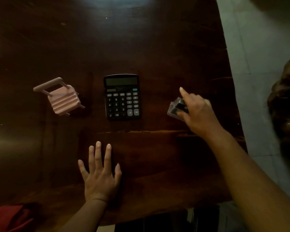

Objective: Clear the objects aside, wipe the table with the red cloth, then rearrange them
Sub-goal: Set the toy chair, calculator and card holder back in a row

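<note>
A black calculator point(122, 97) lies in the middle of the dark wooden table point(157, 47). To its left stands a small pink chair-shaped holder point(62, 97). To its right sits a small grey and black object point(175, 108), and my right hand point(197, 111) grips it from above with the index finger pointing out. My left hand point(100, 173) rests flat on the table near the front edge, fingers spread, holding nothing. The red cloth point(10, 218) lies bunched at the bottom left corner.
The table's right edge point(231, 91) runs diagonally, with pale tiled floor point(258, 64) beyond it. A dark carved wooden piece point(286, 101) stands at the far right. The table's front edge point(157, 213) is just below my left wrist.
</note>
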